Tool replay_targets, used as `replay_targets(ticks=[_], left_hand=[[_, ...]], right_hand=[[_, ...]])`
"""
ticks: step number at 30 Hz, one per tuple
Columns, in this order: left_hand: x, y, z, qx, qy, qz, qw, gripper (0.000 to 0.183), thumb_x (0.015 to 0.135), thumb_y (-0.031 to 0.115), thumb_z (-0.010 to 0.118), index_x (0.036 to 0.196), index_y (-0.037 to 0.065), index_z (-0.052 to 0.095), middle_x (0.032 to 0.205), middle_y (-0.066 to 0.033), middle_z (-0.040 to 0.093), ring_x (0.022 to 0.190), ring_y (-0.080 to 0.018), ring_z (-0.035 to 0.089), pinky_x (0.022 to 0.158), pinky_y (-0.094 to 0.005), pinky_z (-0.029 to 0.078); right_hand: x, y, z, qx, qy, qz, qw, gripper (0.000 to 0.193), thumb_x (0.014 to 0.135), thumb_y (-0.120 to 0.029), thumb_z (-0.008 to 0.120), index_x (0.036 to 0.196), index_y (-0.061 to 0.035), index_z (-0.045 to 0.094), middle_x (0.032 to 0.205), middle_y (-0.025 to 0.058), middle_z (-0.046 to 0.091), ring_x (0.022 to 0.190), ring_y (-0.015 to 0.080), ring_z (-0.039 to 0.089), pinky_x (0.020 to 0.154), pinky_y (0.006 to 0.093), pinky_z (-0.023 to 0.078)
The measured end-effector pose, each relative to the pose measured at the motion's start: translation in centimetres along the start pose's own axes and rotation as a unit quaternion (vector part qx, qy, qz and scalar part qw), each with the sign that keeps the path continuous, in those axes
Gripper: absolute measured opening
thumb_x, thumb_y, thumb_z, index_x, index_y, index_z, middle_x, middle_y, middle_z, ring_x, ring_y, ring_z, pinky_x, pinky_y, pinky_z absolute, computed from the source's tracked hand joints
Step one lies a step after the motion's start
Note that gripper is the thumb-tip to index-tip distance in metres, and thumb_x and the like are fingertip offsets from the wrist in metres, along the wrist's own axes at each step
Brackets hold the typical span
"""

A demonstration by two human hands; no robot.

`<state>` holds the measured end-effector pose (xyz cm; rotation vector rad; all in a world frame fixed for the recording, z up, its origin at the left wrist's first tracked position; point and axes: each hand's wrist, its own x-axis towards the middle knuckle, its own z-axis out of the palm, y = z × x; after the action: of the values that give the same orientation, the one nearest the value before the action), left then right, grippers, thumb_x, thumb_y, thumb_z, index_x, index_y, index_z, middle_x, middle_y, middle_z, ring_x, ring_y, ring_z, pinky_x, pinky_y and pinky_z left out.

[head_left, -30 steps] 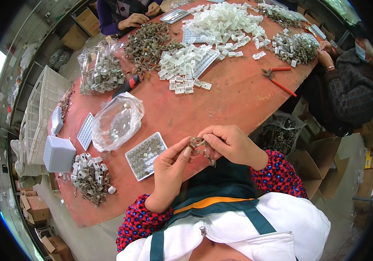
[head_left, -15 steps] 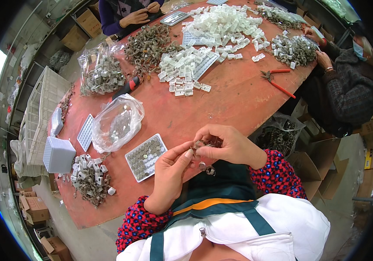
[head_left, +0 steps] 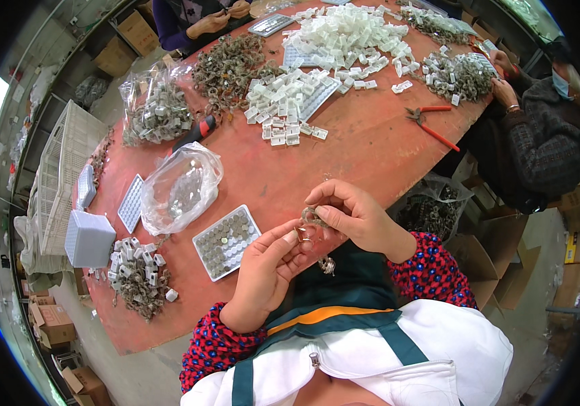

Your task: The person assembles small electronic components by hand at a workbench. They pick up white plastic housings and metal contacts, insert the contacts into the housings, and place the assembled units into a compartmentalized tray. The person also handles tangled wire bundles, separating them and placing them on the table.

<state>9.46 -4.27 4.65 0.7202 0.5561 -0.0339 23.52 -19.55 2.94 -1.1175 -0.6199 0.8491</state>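
Observation:
Over the table's near edge, my right hand [head_left: 364, 220] pinches a small coil of thin grey-brown wire [head_left: 312, 218] between thumb and fingers. My left hand [head_left: 263, 271], palm turned up and fingers curled, grips the lead ends [head_left: 303, 235] of that coil just below it. A silvery wire end [head_left: 327, 265] dangles below the hands, near my apron. Left of my left hand lies a white tray [head_left: 217, 278] with round metal discs in many of its pockets. A pile of white plastic housings with wires [head_left: 140, 274] sits farther left.
A clear bag of discs [head_left: 185, 189], stacked trays [head_left: 91, 239] and a bag of wired housings [head_left: 158, 115] stand left. Loose white housings [head_left: 344, 40] heap at the back. Red-handled pliers [head_left: 437, 128] lie right. Co-workers sit at the far side and right; an open carton [head_left: 489, 260] stands beside me.
My hands have drawn slightly apart, so the coil and its lead ends show more plainly. The right co-worker's farther hand has shifted a little.

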Motion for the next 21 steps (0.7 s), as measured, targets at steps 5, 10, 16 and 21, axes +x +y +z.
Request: replay_targets(ticks=[5,10,16,21], left_hand=[[0.2,-0.13,-0.14,-0.021,-0.006,-0.019,1.0,0.031,0.103,0.009,0.056,0.131,-0.005,0.059,0.114,-0.0137,0.07,0.097,-0.0169,0.069,0.083,-0.0287,0.058],[0.32,-0.16,-0.25,0.001,0.001,-0.022,1.0,0.031,0.102,0.009,0.057,0.13,-0.005,0.06,0.111,-0.0127,0.07,0.094,-0.016,0.069,0.082,-0.0281,0.058],[0.43,-0.12,-0.4,0.003,-0.006,-0.03,1.0,0.03,0.102,0.009,0.057,0.129,-0.004,0.061,0.109,-0.0108,0.07,0.092,-0.0144,0.068,0.082,-0.0269,0.058],[0.46,-0.19,-0.33,-0.018,0.0,-0.031,0.999,0.03,0.102,0.008,0.057,0.129,-0.005,0.06,0.108,-0.0114,0.07,0.093,-0.0156,0.068,0.082,-0.0275,0.057]], right_hand=[[-0.01,-0.38,-0.3,0.006,-0.019,0.029,0.999,0.02,0.105,-0.01,0.053,0.124,-0.0045,0.055,0.104,0.003,0.064,0.078,0.0043,0.058,0.066,0.0189,0.049],[-0.11,-0.59,-0.23,-0.051,-0.04,0.011,0.998,0.022,0.103,-0.008,0.055,0.124,-0.0006,0.054,0.104,0.0053,0.065,0.089,0.0074,0.06,0.076,0.023,0.051],[-0.1,-0.49,-0.78,-0.079,-0.072,-0.004,0.994,0.025,0.102,-0.007,0.058,0.125,-0.0002,0.054,0.105,0.0066,0.065,0.095,0.0107,0.063,0.08,0.0246,0.051],[0.05,-0.46,-0.98,-0.134,-0.057,-0.028,0.989,0.018,0.101,-0.006,0.059,0.117,0.0002,0.06,0.104,0.0055,0.067,0.094,0.0117,0.064,0.081,0.0283,0.053]])
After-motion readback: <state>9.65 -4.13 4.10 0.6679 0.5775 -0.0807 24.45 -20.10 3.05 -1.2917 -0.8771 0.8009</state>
